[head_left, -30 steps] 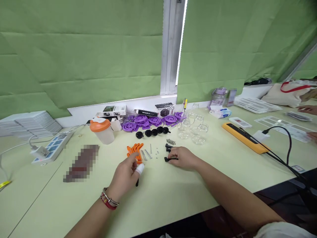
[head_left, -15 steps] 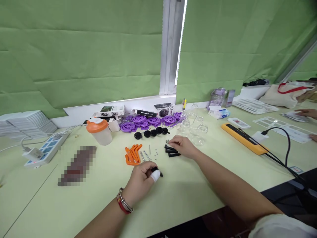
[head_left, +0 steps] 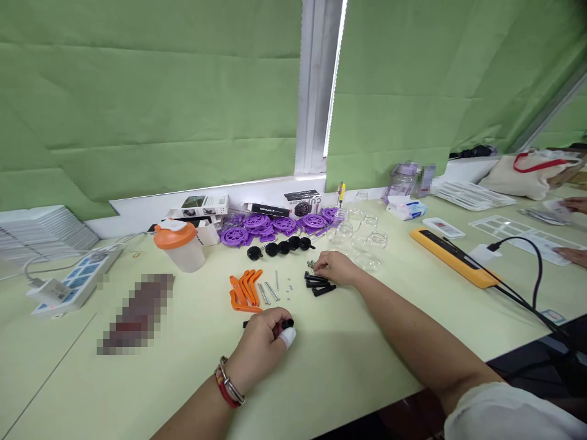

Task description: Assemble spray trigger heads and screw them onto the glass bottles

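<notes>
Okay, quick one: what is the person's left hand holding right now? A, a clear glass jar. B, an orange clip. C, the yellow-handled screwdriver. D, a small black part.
D: the left hand is curled around a small black part that sticks out past its fingers, while the orange clips lie untouched on the table.

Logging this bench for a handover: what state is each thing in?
left hand: closed on a black part
right hand: fingertips at the small springs
orange-lidded shaker: upright, lid on
glass jars: upright, empty
power strip: plug inserted
</notes>
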{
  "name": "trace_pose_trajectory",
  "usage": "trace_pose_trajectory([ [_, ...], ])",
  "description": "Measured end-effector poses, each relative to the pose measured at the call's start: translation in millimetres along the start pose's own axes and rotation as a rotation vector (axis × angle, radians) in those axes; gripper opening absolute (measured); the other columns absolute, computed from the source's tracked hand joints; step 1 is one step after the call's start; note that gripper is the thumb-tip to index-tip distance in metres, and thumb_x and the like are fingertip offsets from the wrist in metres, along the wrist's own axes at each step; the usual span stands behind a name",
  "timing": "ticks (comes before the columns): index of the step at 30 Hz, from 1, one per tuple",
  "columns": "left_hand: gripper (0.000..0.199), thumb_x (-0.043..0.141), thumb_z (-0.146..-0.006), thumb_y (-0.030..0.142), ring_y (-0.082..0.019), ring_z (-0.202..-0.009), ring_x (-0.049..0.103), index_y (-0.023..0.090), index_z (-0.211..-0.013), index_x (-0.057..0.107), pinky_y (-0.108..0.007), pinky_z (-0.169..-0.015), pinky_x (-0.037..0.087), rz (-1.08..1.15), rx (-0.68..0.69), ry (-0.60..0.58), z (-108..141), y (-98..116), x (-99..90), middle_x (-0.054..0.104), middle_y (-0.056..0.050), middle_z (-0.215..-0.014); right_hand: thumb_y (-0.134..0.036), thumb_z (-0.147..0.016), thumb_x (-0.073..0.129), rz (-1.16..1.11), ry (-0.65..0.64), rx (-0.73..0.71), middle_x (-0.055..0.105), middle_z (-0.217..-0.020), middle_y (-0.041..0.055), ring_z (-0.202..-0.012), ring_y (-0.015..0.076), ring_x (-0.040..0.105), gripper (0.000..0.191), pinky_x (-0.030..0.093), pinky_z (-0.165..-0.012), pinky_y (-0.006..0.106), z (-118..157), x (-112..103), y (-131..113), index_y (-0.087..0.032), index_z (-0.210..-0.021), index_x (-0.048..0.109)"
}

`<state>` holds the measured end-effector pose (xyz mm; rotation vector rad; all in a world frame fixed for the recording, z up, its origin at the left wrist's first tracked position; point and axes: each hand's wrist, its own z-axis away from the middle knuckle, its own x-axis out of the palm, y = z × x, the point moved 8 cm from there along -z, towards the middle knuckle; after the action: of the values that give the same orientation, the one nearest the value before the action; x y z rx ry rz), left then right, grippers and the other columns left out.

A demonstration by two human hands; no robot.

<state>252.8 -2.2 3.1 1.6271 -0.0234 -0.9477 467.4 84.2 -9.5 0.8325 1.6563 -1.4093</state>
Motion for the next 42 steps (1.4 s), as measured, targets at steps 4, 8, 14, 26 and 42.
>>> trace_pose_trajectory([
  [4, 0.013, 0.051, -0.078, 0.027, -0.011, -0.058, 0.041, 0.017, -0.081, 0.058, -0.023, -0.054, 0.034, -0.006, 0.006, -0.007, -2, 0, -0.7, 0.05, 0.001, -0.066, -0.023, -0.075, 0.063, 0.009, 0.004, -0.006, 0.064, -0.087, 0.0021, -0.073, 0.0138, 0.058, 0.013, 0.041, -0.068, 0.023, -1, 3, 3, -0.022, -0.081, 0.075],
  [8, 0.014, 0.051, -0.079, 0.027, -0.012, -0.06, 0.043, 0.016, -0.084, 0.059, -0.023, -0.056, 0.036, -0.009, 0.006, -0.007, -2, -1, -0.7, 0.052, 0.0, -0.069, -0.022, -0.076, 0.061, 0.016, 0.018, -0.018, 0.064, -0.085, 0.0019, -0.073, 0.0137, 0.057, 0.013, 0.04, -0.067, 0.024, -2, 7, 3, -0.023, -0.079, 0.074],
  [14, 0.014, 0.051, -0.079, 0.027, -0.012, -0.06, 0.043, 0.016, -0.084, 0.059, -0.023, -0.056, 0.036, 0.0, 0.011, 0.008, -2, -3, -2.2, 0.052, 0.0, -0.068, -0.017, -0.076, 0.058, 0.004, 0.043, -0.038, 0.063, -0.083, 0.002, -0.073, 0.0137, 0.057, 0.012, 0.039, -0.068, 0.024, -2, 3, -1, -0.019, -0.074, 0.07],
  [26, 0.009, 0.05, -0.08, 0.023, -0.011, -0.059, 0.04, 0.017, -0.076, 0.055, -0.023, -0.056, 0.033, -0.029, 0.089, 0.045, -6, 3, -3.8, 0.046, 0.002, -0.064, -0.021, -0.082, 0.058, -0.349, 0.018, -0.505, 0.058, -0.08, 0.0022, -0.073, 0.0118, 0.056, 0.011, 0.043, -0.067, 0.023, 68, 3, -136, -0.019, -0.086, 0.068],
  [42, 0.01, 0.05, -0.08, 0.024, -0.011, -0.06, 0.041, 0.017, -0.076, 0.056, -0.023, -0.056, 0.034, -0.004, 0.089, 0.041, -5, 0, -3.3, 0.048, 0.001, -0.065, -0.022, -0.081, 0.06, -0.383, -0.038, -0.497, 0.059, -0.081, 0.0021, -0.073, 0.012, 0.057, 0.014, 0.043, -0.068, 0.024, 67, 12, -132, -0.019, -0.09, 0.07],
])
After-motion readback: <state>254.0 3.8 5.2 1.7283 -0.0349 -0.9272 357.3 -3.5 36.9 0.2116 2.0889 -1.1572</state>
